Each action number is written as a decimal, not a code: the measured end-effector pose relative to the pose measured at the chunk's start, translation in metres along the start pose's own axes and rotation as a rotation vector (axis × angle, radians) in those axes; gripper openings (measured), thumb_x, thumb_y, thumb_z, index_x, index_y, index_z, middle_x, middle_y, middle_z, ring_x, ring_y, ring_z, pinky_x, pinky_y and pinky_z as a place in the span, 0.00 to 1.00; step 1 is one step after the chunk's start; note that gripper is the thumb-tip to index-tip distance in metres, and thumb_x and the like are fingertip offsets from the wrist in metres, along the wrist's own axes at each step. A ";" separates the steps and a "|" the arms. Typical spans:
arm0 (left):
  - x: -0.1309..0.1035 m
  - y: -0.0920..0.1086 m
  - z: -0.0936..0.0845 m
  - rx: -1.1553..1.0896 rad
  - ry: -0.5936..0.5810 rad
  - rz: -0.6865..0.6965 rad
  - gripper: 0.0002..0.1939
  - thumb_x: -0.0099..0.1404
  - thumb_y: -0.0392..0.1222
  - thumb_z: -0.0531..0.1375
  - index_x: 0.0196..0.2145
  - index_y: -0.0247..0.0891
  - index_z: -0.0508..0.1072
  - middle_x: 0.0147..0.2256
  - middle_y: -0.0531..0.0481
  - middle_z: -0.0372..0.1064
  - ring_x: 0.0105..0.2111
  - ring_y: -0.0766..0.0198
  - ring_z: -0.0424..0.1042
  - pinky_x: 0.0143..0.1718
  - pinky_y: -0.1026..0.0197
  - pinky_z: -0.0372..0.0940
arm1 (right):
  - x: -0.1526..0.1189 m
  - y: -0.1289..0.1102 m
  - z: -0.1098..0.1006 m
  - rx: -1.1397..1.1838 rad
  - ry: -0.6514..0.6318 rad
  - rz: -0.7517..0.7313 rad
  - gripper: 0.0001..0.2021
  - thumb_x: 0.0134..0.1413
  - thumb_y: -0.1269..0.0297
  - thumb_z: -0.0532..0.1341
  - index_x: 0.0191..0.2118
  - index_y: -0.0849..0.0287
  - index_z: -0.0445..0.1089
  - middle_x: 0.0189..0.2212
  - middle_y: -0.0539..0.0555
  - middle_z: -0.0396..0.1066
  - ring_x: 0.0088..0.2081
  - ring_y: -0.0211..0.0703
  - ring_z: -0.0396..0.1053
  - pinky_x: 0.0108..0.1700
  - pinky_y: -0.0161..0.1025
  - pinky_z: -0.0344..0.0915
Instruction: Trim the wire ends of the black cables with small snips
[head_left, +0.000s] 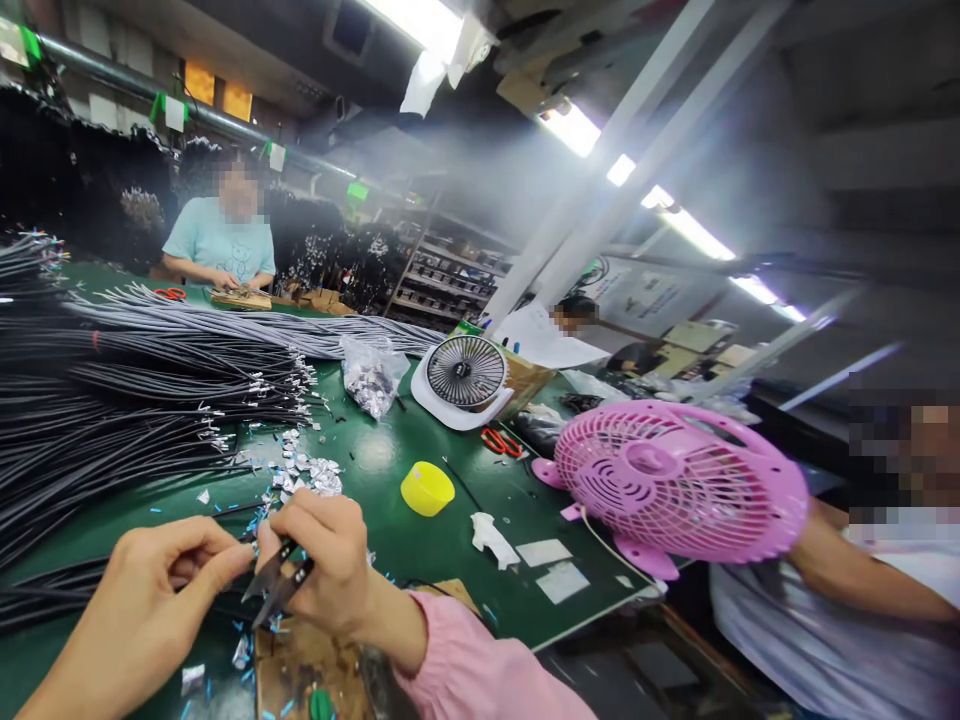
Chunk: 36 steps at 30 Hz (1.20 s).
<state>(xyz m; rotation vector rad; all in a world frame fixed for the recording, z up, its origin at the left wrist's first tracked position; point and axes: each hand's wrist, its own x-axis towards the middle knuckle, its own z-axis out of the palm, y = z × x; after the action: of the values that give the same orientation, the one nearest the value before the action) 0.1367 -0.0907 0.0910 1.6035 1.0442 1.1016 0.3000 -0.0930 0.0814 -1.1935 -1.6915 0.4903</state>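
Note:
Near the bottom left, my left hand (154,590) is closed in a pinch of thumb and index finger; what lies between the fingertips is too small to make out. Close beside it, my right hand (326,560) grips dark snips (279,588), the blades pointing down and left. Foil scraps (319,474) and small blue bits lie just beyond my hands on the green table (390,535). Under the right hand is a worn wooden board (304,660) with a green round piece (321,704) on it. Black cables (56,595) run behind my left hand.
Bundled black cables (142,400) and grey cables (225,320) fill the left. Beyond stand a plastic bag (373,375), white fan (465,372), yellow ring (427,488) and orange-handled scissors (501,442). A pink fan (660,480) borders the right; co-workers sit across and at right.

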 end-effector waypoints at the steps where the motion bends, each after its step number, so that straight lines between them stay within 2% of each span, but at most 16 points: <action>1: -0.002 0.002 0.000 0.016 0.006 -0.001 0.26 0.60 0.65 0.63 0.17 0.42 0.73 0.16 0.57 0.63 0.17 0.68 0.57 0.14 0.68 0.53 | -0.001 0.001 0.000 0.019 0.001 0.042 0.19 0.53 0.59 0.65 0.18 0.54 0.59 0.17 0.48 0.59 0.22 0.37 0.55 0.23 0.35 0.55; 4: 0.000 0.003 -0.003 0.083 0.013 0.067 0.25 0.61 0.64 0.63 0.18 0.43 0.74 0.17 0.56 0.64 0.18 0.68 0.59 0.16 0.67 0.54 | 0.001 0.006 0.001 0.208 -0.032 0.287 0.19 0.51 0.59 0.66 0.17 0.55 0.59 0.14 0.46 0.56 0.19 0.35 0.54 0.21 0.34 0.53; 6: 0.003 0.000 -0.005 0.104 -0.003 0.135 0.23 0.60 0.62 0.64 0.18 0.43 0.75 0.16 0.56 0.63 0.17 0.67 0.59 0.16 0.67 0.54 | 0.006 0.009 0.000 0.367 0.040 0.410 0.19 0.50 0.57 0.66 0.17 0.55 0.59 0.13 0.44 0.53 0.17 0.34 0.51 0.19 0.33 0.50; 8: 0.005 -0.003 -0.007 0.096 -0.016 0.142 0.23 0.58 0.62 0.66 0.16 0.43 0.74 0.15 0.56 0.62 0.16 0.68 0.59 0.15 0.68 0.55 | 0.012 0.011 -0.003 0.454 0.171 0.434 0.19 0.52 0.53 0.64 0.19 0.55 0.59 0.13 0.43 0.52 0.16 0.32 0.49 0.18 0.32 0.46; 11: 0.005 -0.005 -0.007 0.061 0.011 0.002 0.24 0.56 0.64 0.66 0.16 0.43 0.74 0.16 0.56 0.64 0.17 0.67 0.60 0.15 0.68 0.57 | 0.014 0.014 -0.009 0.451 0.241 0.412 0.19 0.56 0.51 0.59 0.20 0.55 0.58 0.15 0.43 0.53 0.17 0.32 0.48 0.18 0.31 0.45; 13: 0.005 -0.004 -0.006 0.046 -0.003 -0.037 0.24 0.52 0.66 0.67 0.17 0.43 0.76 0.16 0.55 0.66 0.17 0.67 0.62 0.15 0.68 0.57 | 0.011 0.013 -0.011 0.316 0.119 0.247 0.17 0.55 0.54 0.64 0.21 0.56 0.63 0.17 0.45 0.60 0.19 0.33 0.55 0.21 0.32 0.52; 15: 0.005 -0.003 -0.006 0.046 -0.018 -0.039 0.25 0.50 0.68 0.68 0.17 0.43 0.78 0.16 0.54 0.68 0.17 0.66 0.63 0.15 0.67 0.57 | 0.006 0.011 -0.011 0.103 -0.067 0.003 0.15 0.55 0.58 0.67 0.23 0.57 0.67 0.20 0.47 0.67 0.23 0.35 0.62 0.25 0.33 0.59; 17: 0.006 -0.006 -0.006 0.057 -0.009 -0.053 0.25 0.51 0.68 0.67 0.18 0.43 0.79 0.16 0.53 0.69 0.18 0.65 0.64 0.16 0.67 0.57 | 0.002 0.010 -0.009 -0.090 -0.168 -0.144 0.14 0.58 0.63 0.67 0.23 0.57 0.68 0.21 0.48 0.70 0.24 0.36 0.65 0.28 0.33 0.61; 21: 0.009 -0.021 -0.006 0.121 -0.026 0.001 0.26 0.54 0.68 0.65 0.19 0.42 0.78 0.15 0.54 0.67 0.17 0.66 0.61 0.15 0.67 0.55 | -0.003 0.013 -0.003 -0.274 -0.095 -0.200 0.11 0.60 0.67 0.64 0.26 0.57 0.70 0.22 0.48 0.71 0.23 0.35 0.65 0.26 0.33 0.56; 24: 0.014 -0.025 -0.009 0.205 -0.040 0.047 0.29 0.59 0.69 0.59 0.17 0.42 0.75 0.14 0.54 0.64 0.16 0.67 0.59 0.15 0.67 0.54 | -0.004 0.017 -0.002 -0.369 -0.033 -0.292 0.10 0.59 0.66 0.61 0.26 0.58 0.69 0.22 0.49 0.67 0.22 0.35 0.59 0.25 0.35 0.51; 27: 0.018 -0.008 -0.016 0.229 -0.137 0.119 0.30 0.60 0.67 0.57 0.13 0.42 0.72 0.12 0.55 0.59 0.13 0.69 0.54 0.13 0.67 0.52 | -0.002 0.019 -0.004 -0.098 -0.145 -0.190 0.16 0.61 0.61 0.60 0.23 0.57 0.64 0.19 0.47 0.61 0.21 0.34 0.55 0.23 0.35 0.50; 29: 0.021 0.006 -0.021 0.206 -0.197 0.201 0.29 0.60 0.64 0.60 0.12 0.41 0.71 0.13 0.54 0.61 0.14 0.68 0.58 0.15 0.68 0.56 | -0.001 0.017 -0.005 0.126 -0.252 -0.084 0.21 0.65 0.53 0.59 0.21 0.56 0.61 0.17 0.45 0.57 0.19 0.34 0.54 0.22 0.33 0.53; 31: 0.022 0.013 -0.024 0.135 -0.226 0.232 0.27 0.59 0.61 0.62 0.12 0.41 0.70 0.13 0.55 0.61 0.14 0.69 0.58 0.14 0.69 0.56 | -0.001 0.013 -0.004 0.194 -0.285 -0.037 0.24 0.67 0.49 0.57 0.21 0.55 0.61 0.15 0.44 0.57 0.18 0.34 0.55 0.21 0.33 0.54; 33: 0.021 0.010 -0.022 0.077 -0.183 0.239 0.25 0.58 0.59 0.65 0.13 0.41 0.69 0.14 0.56 0.60 0.14 0.69 0.57 0.14 0.69 0.55 | 0.000 0.007 -0.005 0.190 -0.259 -0.027 0.24 0.67 0.48 0.58 0.22 0.55 0.62 0.16 0.45 0.58 0.19 0.35 0.56 0.22 0.34 0.54; 36: 0.016 -0.006 -0.014 0.051 -0.067 0.174 0.24 0.58 0.58 0.65 0.14 0.41 0.67 0.16 0.57 0.60 0.16 0.69 0.59 0.16 0.68 0.57 | -0.001 0.000 -0.006 0.170 -0.154 -0.014 0.21 0.60 0.51 0.64 0.21 0.55 0.63 0.18 0.47 0.60 0.22 0.36 0.56 0.25 0.36 0.53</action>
<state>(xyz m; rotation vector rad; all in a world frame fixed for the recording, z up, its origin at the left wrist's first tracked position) 0.1267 -0.0712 0.0908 1.7871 0.9082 1.1354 0.3058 -0.0946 0.0837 -1.0423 -1.7486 0.7182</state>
